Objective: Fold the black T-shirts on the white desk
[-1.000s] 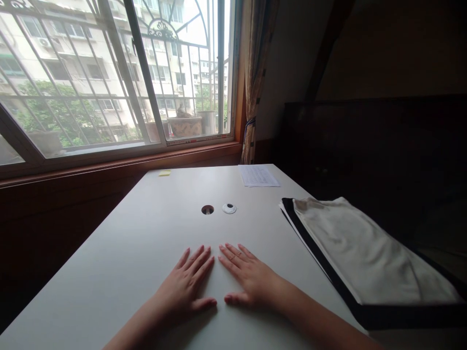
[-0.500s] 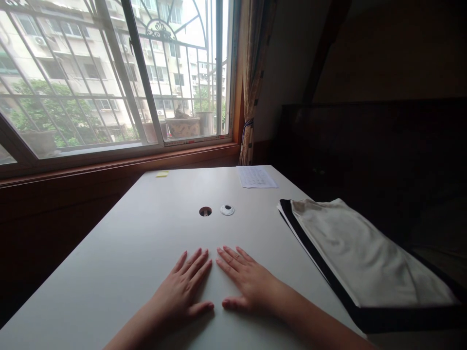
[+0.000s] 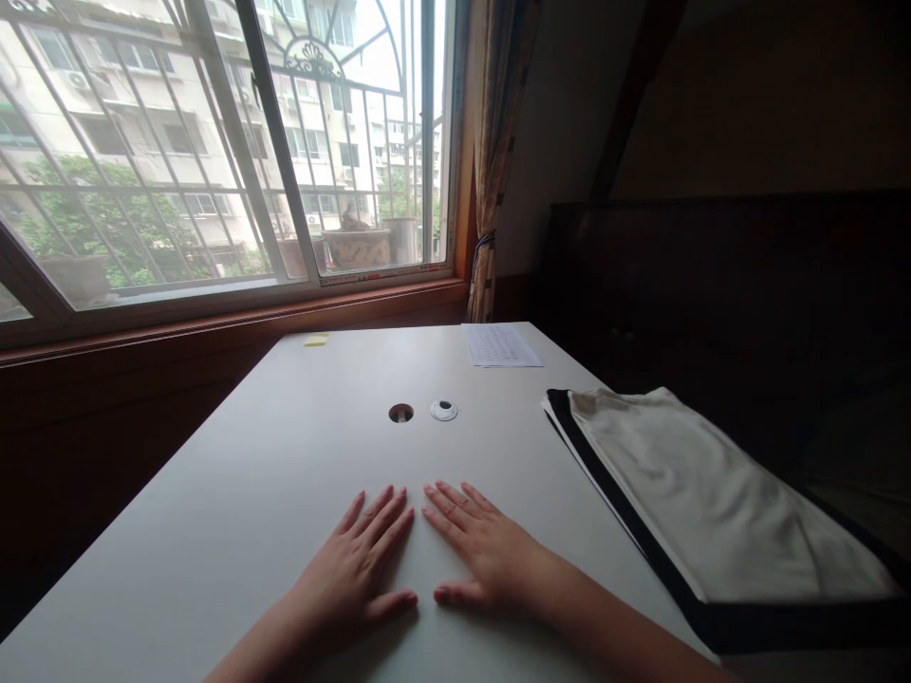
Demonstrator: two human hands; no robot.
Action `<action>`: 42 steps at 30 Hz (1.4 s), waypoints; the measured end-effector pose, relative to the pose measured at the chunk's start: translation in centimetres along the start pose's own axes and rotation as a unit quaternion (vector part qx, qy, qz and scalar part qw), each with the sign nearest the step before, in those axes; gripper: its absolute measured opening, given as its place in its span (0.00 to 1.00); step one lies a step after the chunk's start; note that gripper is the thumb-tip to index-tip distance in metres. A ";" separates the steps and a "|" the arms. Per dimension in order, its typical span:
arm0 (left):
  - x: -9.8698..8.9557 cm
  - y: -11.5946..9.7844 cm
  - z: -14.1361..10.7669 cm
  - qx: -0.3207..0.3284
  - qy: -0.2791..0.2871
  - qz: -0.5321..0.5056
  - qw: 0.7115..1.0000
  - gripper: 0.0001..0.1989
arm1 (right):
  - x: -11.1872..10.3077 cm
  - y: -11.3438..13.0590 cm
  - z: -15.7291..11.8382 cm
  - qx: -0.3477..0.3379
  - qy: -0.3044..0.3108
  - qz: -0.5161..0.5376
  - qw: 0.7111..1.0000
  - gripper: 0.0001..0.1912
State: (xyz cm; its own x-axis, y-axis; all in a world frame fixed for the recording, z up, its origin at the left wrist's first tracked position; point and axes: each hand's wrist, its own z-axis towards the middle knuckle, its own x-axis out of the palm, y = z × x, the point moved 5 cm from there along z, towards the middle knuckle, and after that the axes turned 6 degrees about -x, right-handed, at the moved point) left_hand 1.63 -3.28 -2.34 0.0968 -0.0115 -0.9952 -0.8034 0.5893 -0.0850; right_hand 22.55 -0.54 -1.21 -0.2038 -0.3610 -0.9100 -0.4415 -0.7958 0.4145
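My left hand [image 3: 360, 558] lies palm down on the white table [image 3: 213, 531], fingers stretched forward and the thumb pointing right. Mirroring it, my right hand [image 3: 478, 550] rests flat on the same surface with its thumb pointing left. A narrow gap separates the two hands, and neither holds anything. Ahead of the fingertips are a round hole [image 3: 400, 414] in the tabletop and, just right of it, a round white cover [image 3: 443, 410] with a dark opening.
Folded cloths [image 3: 718, 503], light grey over black, lie along the table's right side. Printed paper sheets [image 3: 502, 345] sit at the far edge, with a yellow sticky note [image 3: 316, 340] at the far left. Beyond are a barred window [image 3: 285, 142] and a tied curtain [image 3: 490, 171].
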 end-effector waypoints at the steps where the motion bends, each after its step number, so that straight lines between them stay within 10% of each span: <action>1: 0.0 0.0 0.0 0.000 -0.001 0.000 1.000 0.46 | 0.0 0.0 0.0 -0.001 -0.001 -0.001 1.000 0.49; 26: -0.3 0.0 0.0 0.024 -0.059 0.019 0.998 0.41 | 0.0 -0.1 -0.3 -0.024 -0.057 -0.040 0.997 0.44; 32: -2.7 1.9 -0.7 -0.025 -0.177 -0.021 0.984 0.25 | -3.4 0.7 -1.7 -0.034 -0.217 -0.143 0.965 0.11; 42: 0.5 4.5 -1.0 -0.038 -0.171 0.023 0.984 0.29 | -12.4 -5.4 -9.5 0.219 -0.368 -0.249 0.869 0.07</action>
State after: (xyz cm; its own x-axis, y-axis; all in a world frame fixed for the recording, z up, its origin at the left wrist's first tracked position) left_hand -2.51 -1.41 -3.23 0.2405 0.2943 -0.9250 -0.8520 0.5205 -0.0559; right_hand 35.78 3.66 7.82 -0.3248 0.5120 -0.7953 -0.8923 -0.4446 0.0782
